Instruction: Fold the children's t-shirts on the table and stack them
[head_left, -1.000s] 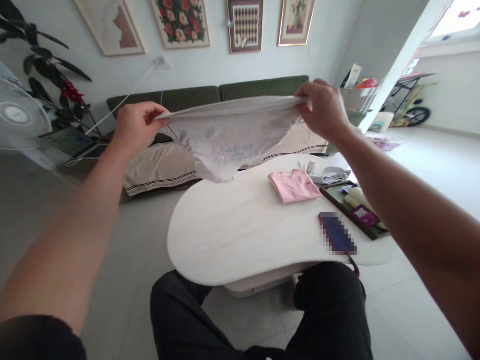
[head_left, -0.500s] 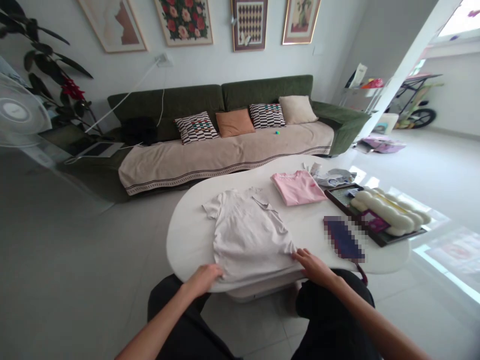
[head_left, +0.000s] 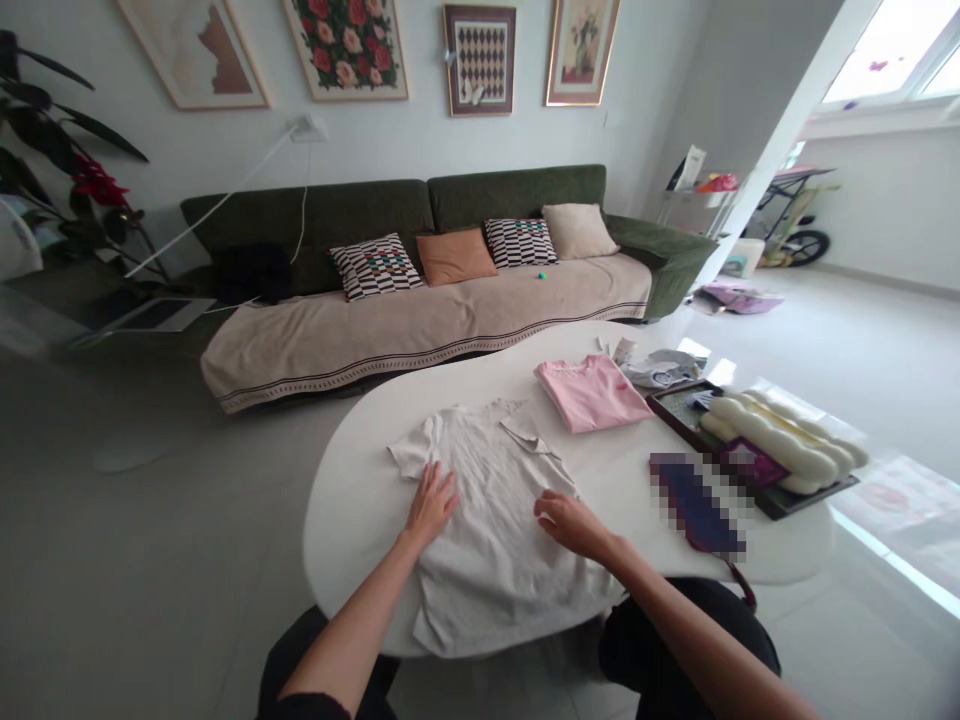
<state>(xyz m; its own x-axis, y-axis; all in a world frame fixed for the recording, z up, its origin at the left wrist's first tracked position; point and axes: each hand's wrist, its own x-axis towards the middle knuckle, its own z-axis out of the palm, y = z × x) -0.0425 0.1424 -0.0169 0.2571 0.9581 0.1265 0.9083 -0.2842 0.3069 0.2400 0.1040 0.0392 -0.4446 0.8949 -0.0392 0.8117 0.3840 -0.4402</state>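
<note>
Pale T-shirt [head_left: 491, 560] spread across the worktop [head_left: 345, 530]

The T-shirt lies in front of me on the white worktop, its neck pointing away towards the green sofa [head_left: 292, 235] and its hem down at the edge nearest my knees. Small creases run through the cloth, and the sleeve on the right is rumpled inward.

My left hand [head_left: 433, 503] rests on the left side of the shirt, just below the sleeve, fingers extended and slightly apart, gripping nothing. My right hand [head_left: 568, 520] is over the right side of the shirt with its fingers bent; I cannot tell whether they pinch any cloth or only touch it.

Beyond the shirt, to the right, sits a folded pink shirt [head_left: 592, 393], near it but apart. Just behind that is some crumpled plastic wrapping [head_left: 664, 370]. Further right, a dark tray [head_left: 816, 497] carries a puffy cream-coloured thing [head_left: 787, 435] and a purple packet [head_left: 752, 462]. Between the tray and me lies a dark blue item [head_left: 694, 505], blurred out, with a strap [head_left: 742, 585] reaching over the edge. Patterned and plain cushions [head_left: 456, 257] line the sofa behind.
</note>
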